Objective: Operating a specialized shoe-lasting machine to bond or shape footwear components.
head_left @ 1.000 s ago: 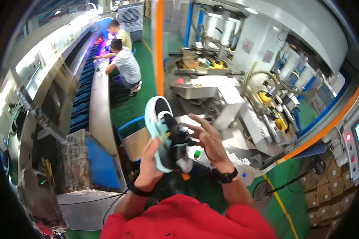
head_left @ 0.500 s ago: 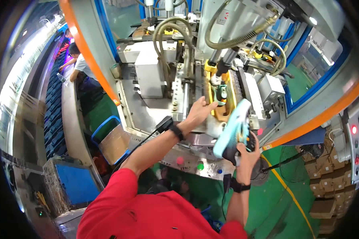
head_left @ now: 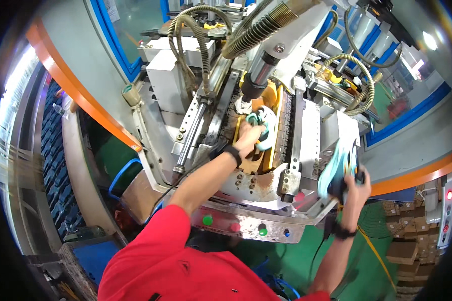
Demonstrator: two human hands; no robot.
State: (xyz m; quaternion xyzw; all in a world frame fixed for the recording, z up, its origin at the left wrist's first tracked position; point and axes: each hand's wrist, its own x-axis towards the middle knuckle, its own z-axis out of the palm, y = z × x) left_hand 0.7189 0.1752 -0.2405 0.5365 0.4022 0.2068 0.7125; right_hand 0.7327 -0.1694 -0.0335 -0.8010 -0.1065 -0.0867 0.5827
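My right hand (head_left: pixel 356 191) is closed around a shoe (head_left: pixel 337 171) with a pale teal sole and a dark upper; it is blurred by motion and held off to the right of the machine. My left hand (head_left: pixel 248 138) reaches into the machine's yellow-sided bay. Its fingers are closed on a second teal shoe (head_left: pixel 267 129), which sits in the bay below a dark, vertical press rod (head_left: pixel 256 83). Part of that shoe is hidden by my fingers.
Metal rails (head_left: pixel 198 131) and a white block (head_left: pixel 166 83) flank the bay on the left. Ribbed hoses (head_left: pixel 261 31) hang overhead. Along the machine's front edge runs a panel with green (head_left: pixel 262 230), red and blue buttons. An orange-edged frame (head_left: pixel 80 93) curves at the left.
My left hand has moved from beside the bay onto the shoe inside it. My right hand has carried its shoe to the right, away from the bay. The view has shifted closer.
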